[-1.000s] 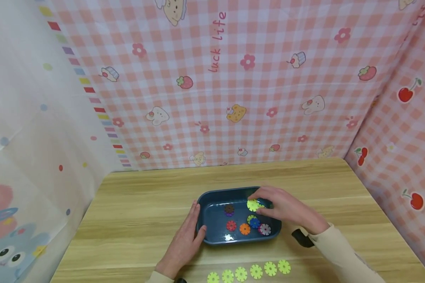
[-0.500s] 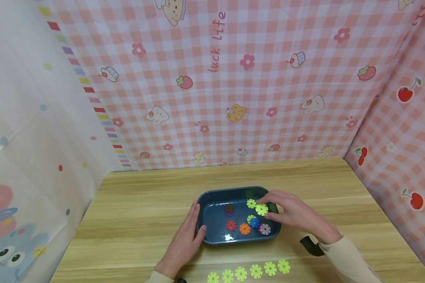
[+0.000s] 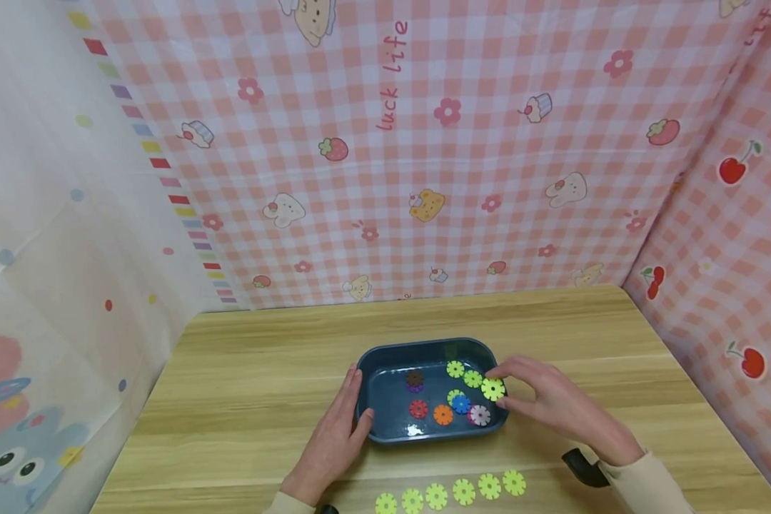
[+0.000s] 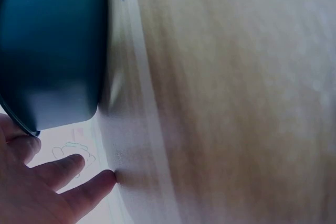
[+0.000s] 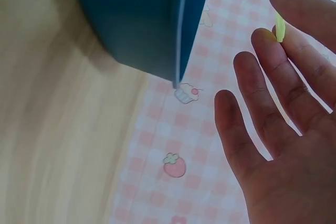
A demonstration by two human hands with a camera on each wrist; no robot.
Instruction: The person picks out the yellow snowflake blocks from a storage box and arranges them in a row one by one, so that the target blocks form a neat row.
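My right hand point(image 3: 562, 407) pinches a yellow-green notched plastic disc point(image 3: 492, 389) between thumb and fingertips, at the right rim of the dark blue tray point(image 3: 398, 437). In the right wrist view, the disc point(image 5: 280, 27) shows edge-on between the fingers, beside the tray's outer wall point(image 5: 136, 30). Against the tray's left side rests my left hand point(image 3: 330, 435), its fingers straight along the wall and the thumb at the near-left corner. Inside the tray lie two uncovered yellow-green discs point(image 3: 455, 369), a red disc point(image 3: 418, 409), an orange disc point(image 3: 443, 415) and others partly overlapping.
A row of several yellow-green discs point(image 3: 464, 491) lies on the wooden table point(image 3: 263, 378) in front of the tray. Pink checked cloth point(image 3: 360, 178) rises behind the table, with further cloth walls on the left and right.
My right hand has moved right and toward me with the pinched disc, from over the tray to its right rim. Two yellow-green discs in the tray have come into view. The left hand stays put.
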